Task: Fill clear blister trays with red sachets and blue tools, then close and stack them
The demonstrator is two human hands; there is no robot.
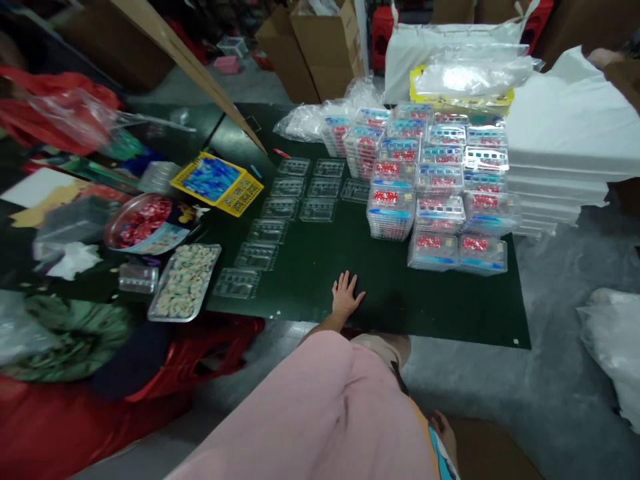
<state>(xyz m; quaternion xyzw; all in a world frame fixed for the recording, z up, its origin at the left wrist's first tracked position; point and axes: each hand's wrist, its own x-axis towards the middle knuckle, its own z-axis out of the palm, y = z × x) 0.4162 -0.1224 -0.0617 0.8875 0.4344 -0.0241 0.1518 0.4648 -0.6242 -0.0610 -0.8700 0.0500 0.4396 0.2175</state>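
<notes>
My left hand lies palm down near the front edge of the dark green table, its fingers spread and nothing in them. To its upper left, clear plastic trays are laid out in columns. Stacks of clear trays with red and blue pieces inside stand to its upper right. Low at the right, beside my pink clothing, part of my right hand shows. Its fingers are mostly hidden, and a blue and white patterned surface is just below it.
A metal tray of small pale pieces, a bowl of red packets and a yellow basket of blue items stand on the left. White sheets are piled at right. A red stool sits under the front edge.
</notes>
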